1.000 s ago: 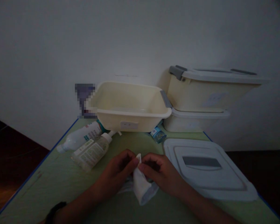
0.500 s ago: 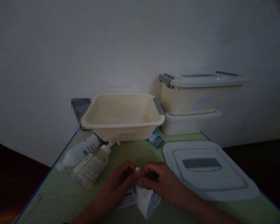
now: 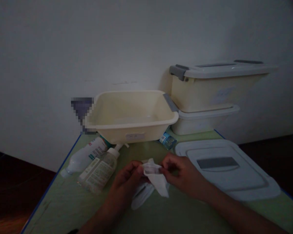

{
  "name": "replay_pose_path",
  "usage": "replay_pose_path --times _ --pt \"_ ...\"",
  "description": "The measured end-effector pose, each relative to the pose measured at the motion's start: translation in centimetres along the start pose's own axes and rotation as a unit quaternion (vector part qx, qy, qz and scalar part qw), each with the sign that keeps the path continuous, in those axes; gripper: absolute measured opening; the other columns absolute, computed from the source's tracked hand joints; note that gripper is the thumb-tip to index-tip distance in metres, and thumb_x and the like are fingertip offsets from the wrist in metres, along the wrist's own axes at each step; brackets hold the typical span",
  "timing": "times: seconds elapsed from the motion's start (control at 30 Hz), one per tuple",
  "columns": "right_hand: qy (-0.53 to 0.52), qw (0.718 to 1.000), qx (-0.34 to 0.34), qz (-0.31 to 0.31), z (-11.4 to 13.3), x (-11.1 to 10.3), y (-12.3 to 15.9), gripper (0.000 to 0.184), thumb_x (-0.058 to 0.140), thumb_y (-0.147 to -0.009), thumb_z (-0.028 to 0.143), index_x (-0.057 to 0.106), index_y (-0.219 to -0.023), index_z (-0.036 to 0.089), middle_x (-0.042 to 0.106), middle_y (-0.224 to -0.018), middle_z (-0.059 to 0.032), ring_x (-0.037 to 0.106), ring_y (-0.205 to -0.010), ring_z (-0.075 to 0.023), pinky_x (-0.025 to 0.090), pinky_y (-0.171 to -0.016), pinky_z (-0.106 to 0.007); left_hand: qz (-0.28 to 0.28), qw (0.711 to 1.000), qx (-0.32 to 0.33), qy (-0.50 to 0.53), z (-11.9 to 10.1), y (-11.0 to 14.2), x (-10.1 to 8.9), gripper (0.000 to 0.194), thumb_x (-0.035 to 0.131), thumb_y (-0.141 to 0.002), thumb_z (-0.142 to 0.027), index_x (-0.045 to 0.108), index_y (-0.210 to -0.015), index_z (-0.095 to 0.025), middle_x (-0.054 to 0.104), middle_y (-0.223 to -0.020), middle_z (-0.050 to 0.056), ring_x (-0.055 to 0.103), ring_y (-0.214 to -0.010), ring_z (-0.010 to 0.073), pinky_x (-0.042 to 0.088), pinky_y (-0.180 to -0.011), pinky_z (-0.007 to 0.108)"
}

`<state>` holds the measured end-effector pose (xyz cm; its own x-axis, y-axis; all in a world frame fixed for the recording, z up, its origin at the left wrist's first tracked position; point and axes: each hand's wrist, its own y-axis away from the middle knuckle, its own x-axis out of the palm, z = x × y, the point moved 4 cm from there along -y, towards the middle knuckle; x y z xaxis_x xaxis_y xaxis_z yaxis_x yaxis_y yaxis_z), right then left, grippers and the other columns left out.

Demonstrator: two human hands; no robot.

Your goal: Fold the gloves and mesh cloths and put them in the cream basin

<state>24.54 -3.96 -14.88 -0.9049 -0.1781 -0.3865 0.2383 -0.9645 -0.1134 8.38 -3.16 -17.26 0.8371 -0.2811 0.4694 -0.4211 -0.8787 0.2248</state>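
Observation:
Both my hands pinch a small white cloth (image 3: pixel 154 177) just above the green table (image 3: pixel 63 208). My left hand (image 3: pixel 127 181) grips its left edge with closed fingers. My right hand (image 3: pixel 180 175) pinches the right edge, and the cloth's top is stretched between them. The lower part of the cloth hangs down and touches the table. An open cream tub (image 3: pixel 129 115) stands behind the hands.
Two plastic bottles (image 3: pixel 97 169) lie on their sides left of my hands. A small blue bottle (image 3: pixel 167 140) sits by the tub. A white lid (image 3: pixel 224 169) lies flat at the right. Two stacked lidded boxes (image 3: pixel 210 94) stand against the wall.
My hands have drawn apart, spreading the cloth's top edge. The right hand moved right and slightly up. The camera view shifted a little.

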Motion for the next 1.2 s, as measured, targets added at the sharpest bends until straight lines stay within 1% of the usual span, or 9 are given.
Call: replay_pose_path --times 0.13,0.27,0.37,0.47,0.6,0.73,0.9,1.03,1.2 --pt "0.065 0.997 -0.044 -0.002 0.5 0.5 0.3 0.006 0.057 -0.076 0.016 0.052 -0.077 0.02 0.061 -0.069 0.0019 0.058 -0.065 -0.0113 0.045 -0.061 -0.023 0.034 0.996 -0.02 0.079 -0.3 0.2 0.6 0.02 0.07 -0.075 -0.032 0.058 -0.074 -0.017 0.06 -0.071 0.0 0.058 -0.069 0.0133 0.046 -0.07 0.026" --pt "0.081 0.996 -0.033 -0.006 0.7 0.5 0.4 0.015 0.053 -0.082 0.019 0.058 -0.096 0.019 0.067 -0.082 -0.002 0.062 -0.073 -0.0127 0.047 -0.064 -0.024 0.039 0.994 -0.062 0.081 -0.5 0.4 0.4 0.02 0.067 -0.076 -0.033 0.057 -0.075 -0.017 0.057 -0.072 0.001 0.056 -0.066 0.0129 0.045 -0.065 0.025" --pt "0.058 0.998 -0.01 -0.017 0.8 -0.1 0.3 0.012 0.049 -0.085 0.02 0.06 -0.088 0.019 0.065 -0.076 -0.0013 0.059 -0.064 -0.0116 0.044 -0.056 -0.023 0.033 0.995 -0.067 0.071 -0.6 0.4 0.2 0.021 0.067 -0.073 -0.034 0.055 -0.075 -0.017 0.056 -0.073 0.0 0.056 -0.07 0.0135 0.045 -0.066 0.026" --pt "0.002 0.999 0.007 -0.04 0.9 -0.9 0.2 0.01 0.05 -0.083 0.019 0.06 -0.082 0.019 0.063 -0.072 -0.0002 0.057 -0.064 -0.0117 0.042 -0.057 -0.023 0.046 0.996 -0.053 0.053 -0.4 0.2 0.3 0.03 0.075 -0.064 -0.026 0.053 -0.084 -0.02 0.058 -0.078 -0.002 0.056 -0.069 0.0122 0.043 -0.061 0.023" --pt "-0.079 0.995 0.022 -0.052 1.0 -1.5 0.2 0.007 0.055 -0.08 0.022 0.061 -0.079 0.019 0.06 -0.07 0.0011 0.054 -0.066 -0.0119 0.04 -0.059 -0.024 0.014 0.998 -0.024 -0.053 0.2 -0.3 0.0 0.039 0.076 -0.066 -0.025 0.052 -0.096 -0.02 0.06 -0.078 -0.002 0.055 -0.065 0.0107 0.04 -0.058 0.021" --pt "-0.11 0.993 0.032 -0.011 0.9 -1.0 0.2 0.006 0.057 -0.079 0.022 0.062 -0.079 0.019 0.058 -0.069 0.0013 0.052 -0.064 -0.0114 0.038 -0.058 -0.024 -0.047 0.99 0.001 -0.131 0.2 -0.4 -0.6 0.034 0.073 -0.067 -0.031 0.052 -0.09 -0.018 0.06 -0.074 -0.001 0.054 -0.061 0.0109 0.039 -0.054 0.021" --pt "-0.116 0.99 0.062 0.058 0.2 0.3 0.3 0.009 0.057 -0.08 0.025 0.059 -0.085 0.018 0.054 -0.067 0.0032 0.048 -0.058 -0.009 0.035 -0.052 -0.022 -0.06 0.992 0.001 -0.112 0.3 -0.3 -0.5 0.028 0.066 -0.073 -0.039 0.052 -0.083 -0.018 0.055 -0.067 -0.004 0.051 -0.058 0.0092 0.041 -0.057 0.021" --pt "-0.008 0.996 0.034 0.082 0.0 0.9 0.4 0.016 0.058 -0.078 0.022 0.057 -0.093 0.018 0.055 -0.07 0.0029 0.05 -0.06 -0.0093 0.037 -0.054 -0.022 -0.036 0.988 0.018 -0.147 0.5 -0.4 -0.6 0.031 0.064 -0.074 -0.044 0.05 -0.079 -0.017 0.053 -0.065 -0.004 0.047 -0.056 0.0085 0.04 -0.054 0.021" --pt "0.188 0.982 -0.031 0.019 0.7 0.6 0.5 0.019 0.054 -0.076 0.014 0.058 -0.093 0.018 0.062 -0.081 -0.0035 0.055 -0.076 -0.0163 0.041 -0.067 -0.029 -0.012 0.985 0.025 -0.17 0.5 -0.2 -0.6 0.033 0.067 -0.071 -0.042 0.043 -0.071 -0.019 0.046 -0.061 -0.007 0.039 -0.049 0.0064 0.032 -0.046 0.019"
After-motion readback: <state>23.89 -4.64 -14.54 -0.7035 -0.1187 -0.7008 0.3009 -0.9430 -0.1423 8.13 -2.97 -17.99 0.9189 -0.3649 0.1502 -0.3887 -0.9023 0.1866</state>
